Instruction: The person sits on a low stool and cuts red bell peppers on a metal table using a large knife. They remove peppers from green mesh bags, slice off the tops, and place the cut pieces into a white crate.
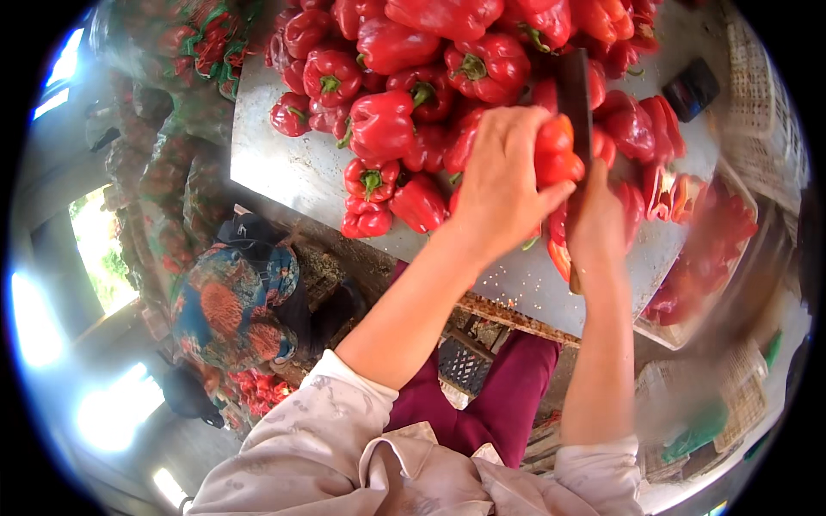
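Note:
Many red bell peppers lie heaped on a pale metal-looking tabletop. My left hand grips a red-orange bell pepper at the heap's near right side. Beside it, my right hand is closed around the handle of a broad-bladed knife. The blade stands along the right side of the held pepper; whether it has entered the flesh cannot be told. To the right of my hands lie cut pepper pieces, with pale insides showing. Small pale seeds are scattered near the table's front edge.
A plastic crate of red peppers stands off the table's right corner, with woven-looking crates farther back. A dark object lies at the table's right. Filled mesh sacks line the left. A person in a patterned top is bent low nearby.

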Motion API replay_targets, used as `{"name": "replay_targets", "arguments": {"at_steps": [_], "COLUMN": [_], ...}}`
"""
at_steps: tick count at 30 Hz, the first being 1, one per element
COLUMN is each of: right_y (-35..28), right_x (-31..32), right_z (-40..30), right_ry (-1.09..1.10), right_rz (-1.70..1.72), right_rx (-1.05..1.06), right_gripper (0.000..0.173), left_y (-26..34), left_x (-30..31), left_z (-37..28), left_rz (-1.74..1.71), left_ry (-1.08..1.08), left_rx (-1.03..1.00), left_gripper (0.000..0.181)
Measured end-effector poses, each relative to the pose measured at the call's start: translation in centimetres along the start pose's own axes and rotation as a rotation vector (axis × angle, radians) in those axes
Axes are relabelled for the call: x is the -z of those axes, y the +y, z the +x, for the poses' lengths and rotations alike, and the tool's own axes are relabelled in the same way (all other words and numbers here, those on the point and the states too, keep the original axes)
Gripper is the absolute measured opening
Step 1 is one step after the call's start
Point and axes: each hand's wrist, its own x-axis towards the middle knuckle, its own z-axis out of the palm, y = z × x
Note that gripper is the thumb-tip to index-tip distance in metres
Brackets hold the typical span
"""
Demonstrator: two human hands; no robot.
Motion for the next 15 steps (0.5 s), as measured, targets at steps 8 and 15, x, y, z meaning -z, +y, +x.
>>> {"name": "replay_targets", "arguments": {"at_steps": [8,15], "right_y": [2.3,1.2], "right_x": [0.6,-1.1], "right_z": [-5.3,-11.2], "right_ry": [0.151,0.118], "right_rz": [0.343,0.604], "right_rx": [-0.123,-0.183], "right_gripper": [0.048,0.044], "left_y": [-10.5,-10.9], "left_x": [9.0,7.9], "left_z": [-0.6,1.8], "left_rz": [0.815,1.058], "left_ry": [-0.415,-0.658], "left_rx": [-0.014,-0.042], "left_gripper": [0.07,0.047]}}
